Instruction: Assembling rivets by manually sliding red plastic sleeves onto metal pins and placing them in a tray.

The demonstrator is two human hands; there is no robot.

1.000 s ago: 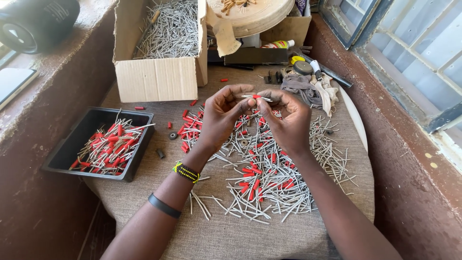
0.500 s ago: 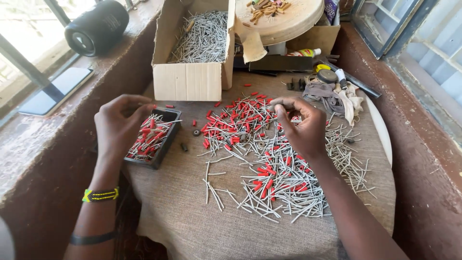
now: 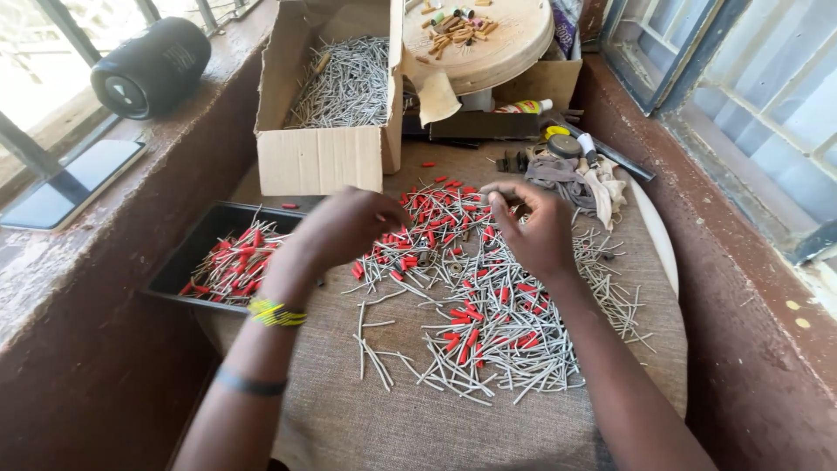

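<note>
Right hand (image 3: 532, 231) grip pinched on a thin metal pin; left hand (image 3: 344, 228) curled, grip unclear, over red-capped pins (image 3: 436, 218), coarse burlap (image 3: 349, 410)

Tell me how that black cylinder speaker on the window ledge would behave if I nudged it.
The black speaker lies on its rounded side on the ledge, so it would probably roll rather than slide. It looks bulky and solid, likely fairly heavy. Its casing seems stiff, so it shouldn't flex.
</note>
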